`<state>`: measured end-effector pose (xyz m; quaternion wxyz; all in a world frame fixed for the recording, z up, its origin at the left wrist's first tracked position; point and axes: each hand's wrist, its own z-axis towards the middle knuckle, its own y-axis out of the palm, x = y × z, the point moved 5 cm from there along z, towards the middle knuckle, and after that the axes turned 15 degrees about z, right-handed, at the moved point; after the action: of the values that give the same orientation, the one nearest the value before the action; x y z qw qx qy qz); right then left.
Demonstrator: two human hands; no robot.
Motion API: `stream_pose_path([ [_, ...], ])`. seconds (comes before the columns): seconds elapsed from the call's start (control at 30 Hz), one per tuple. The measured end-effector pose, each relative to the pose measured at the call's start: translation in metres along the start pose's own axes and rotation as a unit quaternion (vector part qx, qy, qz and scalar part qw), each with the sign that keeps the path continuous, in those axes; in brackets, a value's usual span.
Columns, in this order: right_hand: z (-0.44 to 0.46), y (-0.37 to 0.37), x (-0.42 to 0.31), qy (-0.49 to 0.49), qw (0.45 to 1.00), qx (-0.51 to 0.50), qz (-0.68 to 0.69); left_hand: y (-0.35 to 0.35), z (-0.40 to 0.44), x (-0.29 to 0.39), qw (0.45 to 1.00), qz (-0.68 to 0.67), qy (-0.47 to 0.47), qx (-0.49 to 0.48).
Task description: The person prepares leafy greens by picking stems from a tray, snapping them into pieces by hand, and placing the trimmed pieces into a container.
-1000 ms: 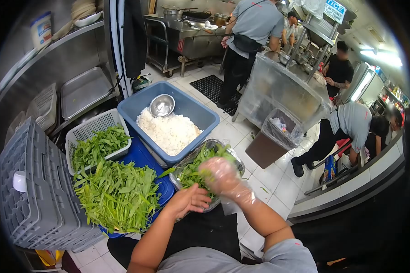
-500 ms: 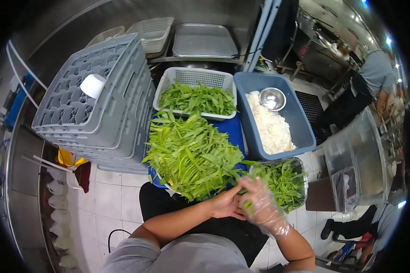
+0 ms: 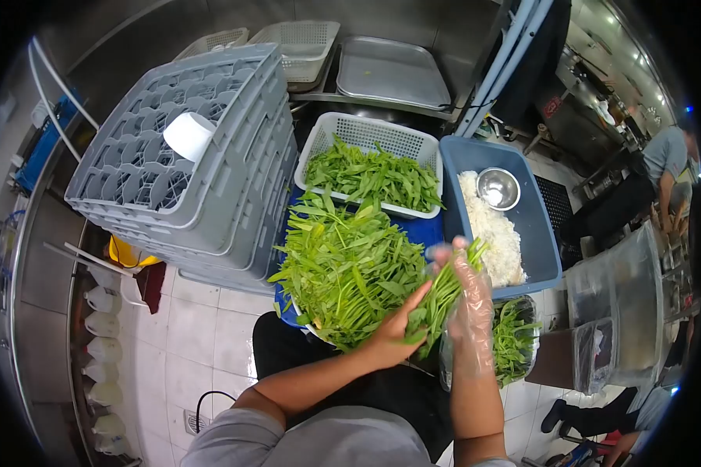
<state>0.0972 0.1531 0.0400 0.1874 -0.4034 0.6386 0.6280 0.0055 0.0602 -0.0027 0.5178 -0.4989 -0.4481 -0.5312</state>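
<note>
A bunch of green stems [image 3: 438, 302] is between my two hands. My right hand [image 3: 472, 307], in a clear plastic glove, is closed round the stems. My bare left hand [image 3: 397, 336] grips the leafy lower part of the same bunch. To the left, a large pile of leafy greens [image 3: 350, 268] lies on a blue surface [image 3: 424, 230]. Behind it, a white perforated basket [image 3: 327, 128] holds more cut greens [image 3: 374, 175]. A lined container [image 3: 533, 331] with leafy pieces [image 3: 512, 342] stands just right of my gloved hand.
A blue-grey tub [image 3: 549, 257] holds white rice [image 3: 494, 241] and a metal bowl [image 3: 498, 189]. Stacked grey racks [image 3: 234, 194] with a white cup [image 3: 188, 136] stand left. Metal trays [image 3: 393, 71] lie on the back shelf. A co-worker [image 3: 662, 167] and a brown bin [image 3: 553, 359] are right.
The view has turned left. My hands have left the lined container, moved up beside the large pile, and now hold a bunch of stems.
</note>
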Motion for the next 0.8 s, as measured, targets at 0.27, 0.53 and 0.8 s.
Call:
stream_pose_path([
  [0.27, -0.01, -0.038, -0.023, -0.166, 0.976, 0.058, -0.13, -0.183, 0.104, 0.009, 0.898, 0.353, 0.032, 0.26],
  [0.53, -0.074, -0.154, 0.0, -0.06, 0.959, 0.172, -0.216, -0.28, 0.222, -0.144, 0.733, 0.643, -0.209, 0.081],
  [0.8, -0.089, -0.153, 0.015, -0.01, 0.955, 0.153, -0.252, -0.26, 0.233, -0.092, 0.61, 0.756, -0.234, -0.042],
])
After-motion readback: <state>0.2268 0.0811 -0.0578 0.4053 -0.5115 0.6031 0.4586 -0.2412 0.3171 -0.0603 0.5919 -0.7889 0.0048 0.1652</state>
